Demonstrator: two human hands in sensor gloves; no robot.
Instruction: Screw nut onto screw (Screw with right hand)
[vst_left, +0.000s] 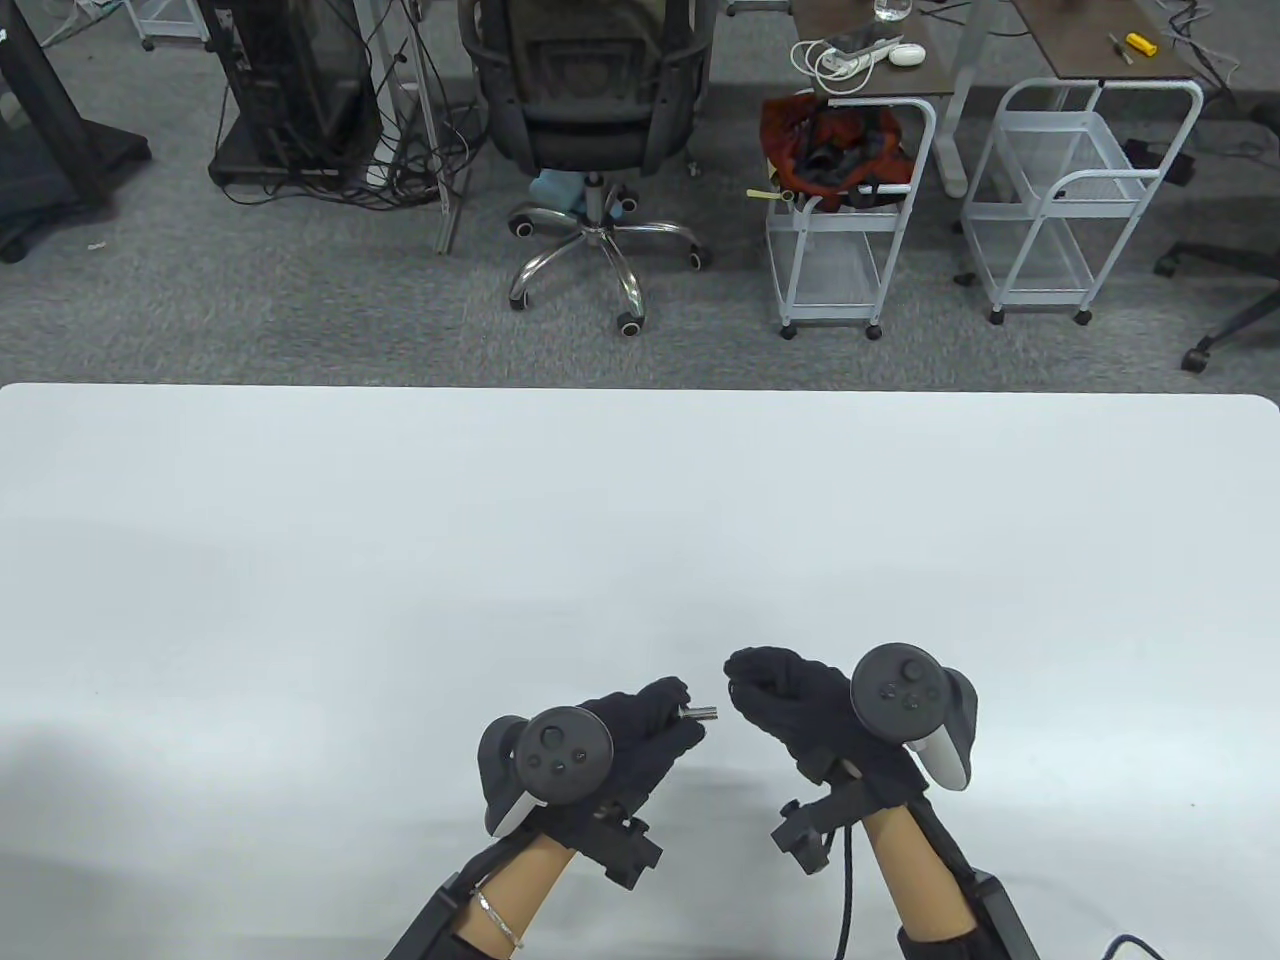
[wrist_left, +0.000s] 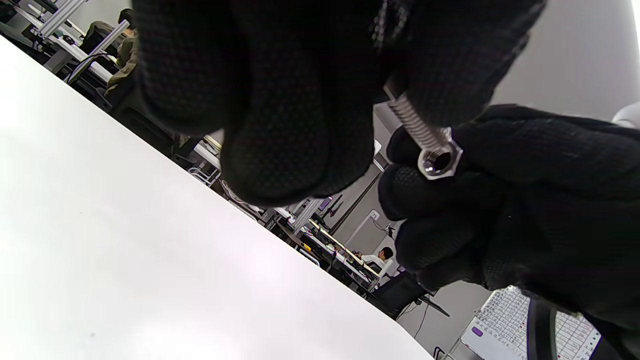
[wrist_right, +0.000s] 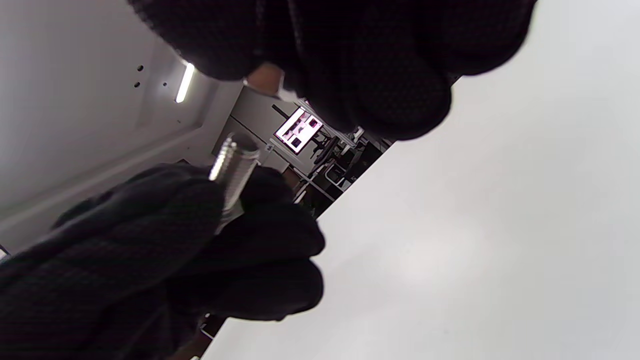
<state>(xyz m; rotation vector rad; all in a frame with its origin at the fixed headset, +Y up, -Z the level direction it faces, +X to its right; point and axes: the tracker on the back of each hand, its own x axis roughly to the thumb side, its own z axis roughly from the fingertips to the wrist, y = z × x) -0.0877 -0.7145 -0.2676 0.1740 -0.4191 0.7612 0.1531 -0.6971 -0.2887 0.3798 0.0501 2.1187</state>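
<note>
There are two hands in black knit gloves, one screw and one nut. The left hand (vst_left: 630, 735) pinches the screw (vst_left: 700, 713) in its fingertips (wrist_left: 295, 150), just above the white, smooth tabletop (vst_left: 400, 560). The screw is shiny metal, long and round, with tiny ridges along it, and it points at the right hand (vst_left: 790, 700). The nut (wrist_left: 439, 161) is shiny metal with six flat sides and a round hole. It sits at the screw's tip, against the right hand's curled fingers (wrist_left: 450, 200). I cannot tell if they pinch it.
</note>
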